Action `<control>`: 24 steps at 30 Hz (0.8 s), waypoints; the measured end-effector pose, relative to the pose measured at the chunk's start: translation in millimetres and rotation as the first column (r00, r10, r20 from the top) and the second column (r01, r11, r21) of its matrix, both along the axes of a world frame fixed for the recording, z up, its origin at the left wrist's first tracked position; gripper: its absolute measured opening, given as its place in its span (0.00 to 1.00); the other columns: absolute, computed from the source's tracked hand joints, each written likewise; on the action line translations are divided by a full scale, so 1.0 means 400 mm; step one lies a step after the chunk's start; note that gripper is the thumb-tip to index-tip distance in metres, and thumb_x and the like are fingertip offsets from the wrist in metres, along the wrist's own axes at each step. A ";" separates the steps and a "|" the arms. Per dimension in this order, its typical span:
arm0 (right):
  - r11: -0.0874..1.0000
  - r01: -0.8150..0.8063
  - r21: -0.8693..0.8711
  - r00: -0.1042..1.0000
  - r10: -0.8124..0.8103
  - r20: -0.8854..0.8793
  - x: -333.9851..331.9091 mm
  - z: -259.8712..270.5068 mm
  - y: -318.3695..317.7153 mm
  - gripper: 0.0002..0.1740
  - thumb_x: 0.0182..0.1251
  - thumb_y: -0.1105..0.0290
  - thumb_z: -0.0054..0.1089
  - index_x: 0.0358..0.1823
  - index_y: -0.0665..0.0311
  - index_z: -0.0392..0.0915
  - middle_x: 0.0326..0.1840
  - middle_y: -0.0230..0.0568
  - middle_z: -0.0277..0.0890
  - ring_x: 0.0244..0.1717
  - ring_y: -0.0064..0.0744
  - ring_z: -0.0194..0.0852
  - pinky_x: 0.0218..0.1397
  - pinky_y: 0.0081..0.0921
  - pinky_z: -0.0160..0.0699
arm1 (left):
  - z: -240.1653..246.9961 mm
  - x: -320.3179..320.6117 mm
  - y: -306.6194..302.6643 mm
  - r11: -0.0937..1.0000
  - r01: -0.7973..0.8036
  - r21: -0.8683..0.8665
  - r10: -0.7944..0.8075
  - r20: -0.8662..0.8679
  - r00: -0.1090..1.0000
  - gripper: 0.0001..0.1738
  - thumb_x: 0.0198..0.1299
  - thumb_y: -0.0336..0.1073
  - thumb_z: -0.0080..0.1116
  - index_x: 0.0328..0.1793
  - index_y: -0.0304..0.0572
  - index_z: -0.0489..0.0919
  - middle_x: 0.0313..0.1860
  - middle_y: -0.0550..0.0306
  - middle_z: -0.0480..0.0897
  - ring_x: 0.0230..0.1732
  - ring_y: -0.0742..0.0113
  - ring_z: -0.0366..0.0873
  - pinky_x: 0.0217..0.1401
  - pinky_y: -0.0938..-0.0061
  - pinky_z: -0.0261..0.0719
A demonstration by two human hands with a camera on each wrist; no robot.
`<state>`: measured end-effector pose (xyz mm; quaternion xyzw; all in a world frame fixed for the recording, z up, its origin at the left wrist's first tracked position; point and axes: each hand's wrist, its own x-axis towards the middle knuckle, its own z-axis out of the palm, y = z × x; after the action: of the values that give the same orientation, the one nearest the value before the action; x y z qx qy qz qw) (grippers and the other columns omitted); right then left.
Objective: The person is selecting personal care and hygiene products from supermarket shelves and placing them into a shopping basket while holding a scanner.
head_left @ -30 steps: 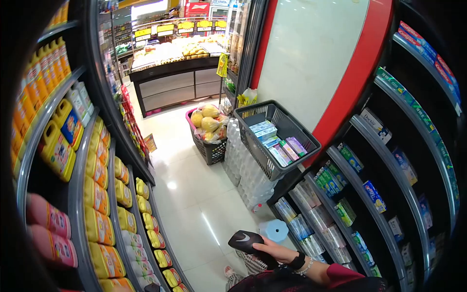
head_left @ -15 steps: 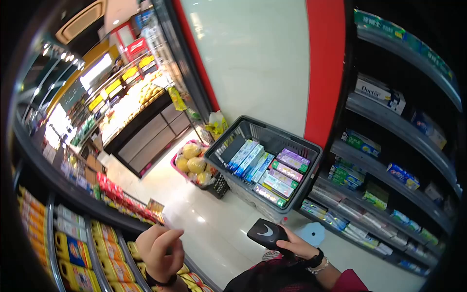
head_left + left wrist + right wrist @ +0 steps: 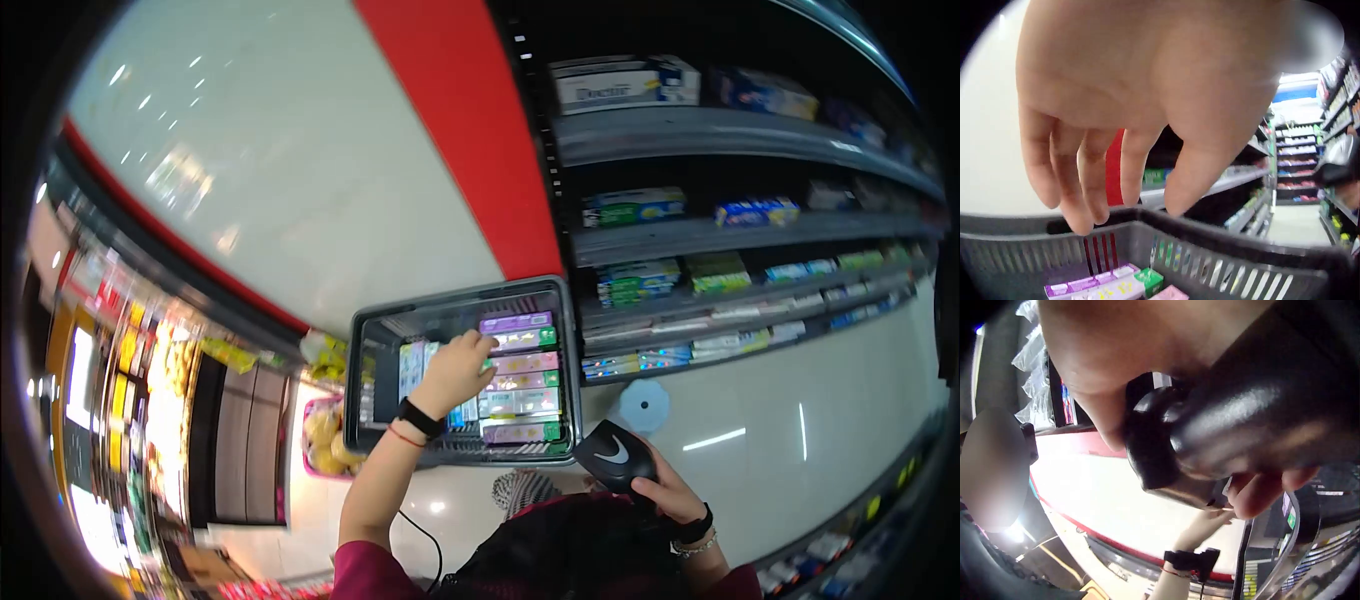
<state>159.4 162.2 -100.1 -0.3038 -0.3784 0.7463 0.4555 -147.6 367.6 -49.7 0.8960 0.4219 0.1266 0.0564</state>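
Observation:
My left hand (image 3: 457,376) is over a dark grey plastic basket (image 3: 571,370) that holds several toothpaste-like boxes. In the left wrist view, the fingers (image 3: 1094,181) hang down loosely with nothing between them, above a purple-and-white box (image 3: 1100,286). Rows of boxes show in the head view, including a purple box (image 3: 515,323) and a pink box (image 3: 525,364); the hand hides some at the left. My right hand (image 3: 675,495) grips a black handheld barcode scanner (image 3: 610,452) with a white curved mark, just right of the basket's near corner.
Shelves (image 3: 690,240) with boxed goods run along the right. A light-blue round stool (image 3: 643,405) stands on the floor below them. Left of the basket is a pink-rimmed crate of yellow fruit (image 3: 325,435). A pale wall panel (image 3: 280,170) with a red strip rises behind.
The view has turned right and closer to the basket. My left hand, raised near the left shelves half a second ago, has moved over the basket's boxes. The right hand still holds the scanner.

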 end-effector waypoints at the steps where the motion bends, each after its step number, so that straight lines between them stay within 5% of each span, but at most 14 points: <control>1: 0.996 0.090 0.006 0.996 -0.090 0.018 -0.016 0.005 -0.013 0.42 0.64 0.66 0.61 0.74 0.69 0.49 0.74 0.45 0.54 0.74 0.34 0.50 0.76 0.30 0.47 | -0.065 0.000 0.036 0.998 0.055 0.004 -0.054 -0.115 0.992 0.16 0.56 0.39 0.62 0.50 0.47 0.77 0.40 0.51 0.79 0.39 0.51 0.80 0.40 0.60 0.79; 5: 0.922 0.387 0.014 0.919 -0.387 0.071 -0.119 0.026 -0.044 0.44 0.63 0.62 0.63 0.74 0.70 0.48 0.73 0.45 0.55 0.73 0.33 0.52 0.74 0.30 0.52 | -0.255 0.024 0.146 0.973 0.225 -0.050 -0.227 -0.373 0.900 0.21 0.54 0.51 0.61 0.48 0.48 0.78 0.39 0.50 0.80 0.40 0.53 0.81 0.38 0.58 0.79; 11: 0.733 0.680 -0.032 0.727 -0.667 0.167 -0.340 0.011 -0.117 0.45 0.63 0.60 0.64 0.74 0.70 0.48 0.72 0.45 0.55 0.73 0.34 0.51 0.76 0.30 0.47 | -0.389 0.023 0.204 0.949 0.287 0.127 -0.232 -0.334 0.914 0.24 0.56 0.50 0.61 0.50 0.41 0.71 0.36 0.55 0.78 0.32 0.60 0.82 0.28 0.65 0.81; 14: 0.626 0.778 -0.056 0.619 -0.747 0.242 -0.445 -0.013 -0.174 0.46 0.62 0.58 0.64 0.74 0.70 0.49 0.72 0.46 0.55 0.73 0.34 0.51 0.76 0.30 0.46 | -0.438 0.031 0.256 0.938 0.331 0.101 -0.296 -0.258 0.920 0.21 0.51 0.45 0.64 0.41 0.38 0.71 0.33 0.51 0.78 0.30 0.54 0.81 0.26 0.60 0.80; 18: 0.459 0.880 -0.124 0.475 -0.853 0.216 -0.573 -0.064 -0.232 0.46 0.63 0.54 0.63 0.74 0.71 0.50 0.72 0.46 0.56 0.73 0.34 0.51 0.76 0.30 0.46 | -0.369 0.027 0.302 0.932 0.361 0.014 -0.344 -0.273 0.899 0.21 0.47 0.44 0.66 0.39 0.39 0.72 0.35 0.49 0.79 0.32 0.49 0.82 0.29 0.57 0.79; 24: 0.440 0.872 -0.217 0.471 -0.874 0.119 -0.682 -0.076 -0.249 0.46 0.62 0.51 0.63 0.73 0.70 0.52 0.68 0.44 0.61 0.69 0.32 0.58 0.72 0.28 0.54 | -0.160 -0.058 0.279 0.919 0.394 0.000 -0.389 -0.150 0.909 0.24 0.48 0.47 0.66 0.47 0.37 0.80 0.43 0.48 0.80 0.39 0.50 0.81 0.39 0.62 0.82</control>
<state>-113.2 62.5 -130.5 -0.5049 -0.0691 0.4477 0.7348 -170.7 479.0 -113.7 0.9699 0.2348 0.0527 0.0361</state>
